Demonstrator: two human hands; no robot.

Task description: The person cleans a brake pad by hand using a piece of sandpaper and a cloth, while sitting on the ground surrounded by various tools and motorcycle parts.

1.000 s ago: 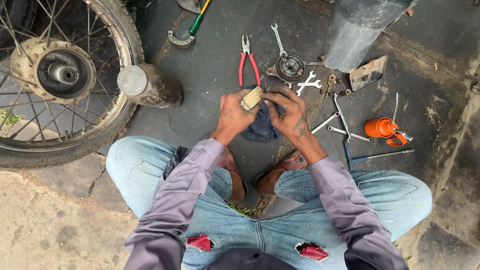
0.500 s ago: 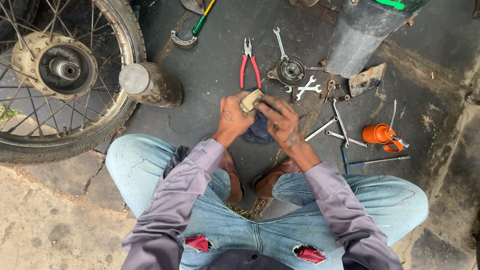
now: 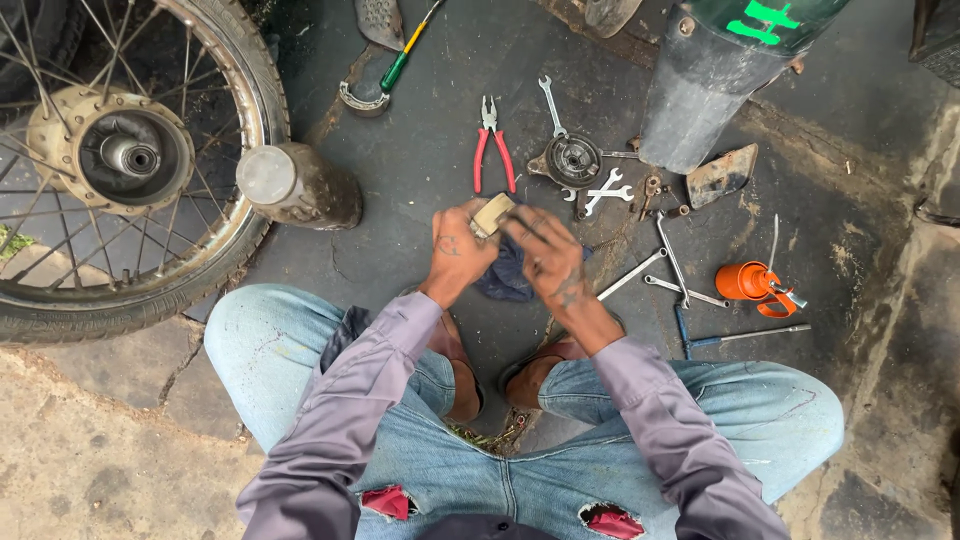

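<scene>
Seen from above, squatting on a dark, oil-stained floor [image 3: 420, 180], knees in torn blue jeans, sleeves a dull purple. Left hand [image 3: 455, 250] curled, fingers pinching a small tan block [image 3: 492, 213] at its lower end, block tilted and raised just above the knuckles. Right hand [image 3: 548, 258] closed over the block's right side and gripping a dark blue rag [image 3: 508, 278], bunched between both palms; whether rag touches block, hard to tell from here, the fingers covering the join.

Just beyond the hands, red-handled pliers [image 3: 493, 148] lying flat, jaws pointing away. To their right a round metal hub plate [image 3: 574, 160] with a spanner [image 3: 551, 104] across its top edge, and a pair of crossed open-ended spanners [image 3: 603, 190] touching beside it. Further right, more slim spanners [image 3: 668, 262] scattered near an orange oil can [image 3: 748, 282] lying on its side. A blue-handled screwdriver [image 3: 735, 337] near the right knee.

On the left, a spoked motorcycle wheel [image 3: 120, 160] with tyre, flat on the ground, and a stubby grimy cylinder [image 3: 295, 187] resting against its rim. At the top, a green-and-yellow-handled tool [image 3: 405, 58] and a grey metal drum [image 3: 700, 85], well apart from the hands.
</scene>
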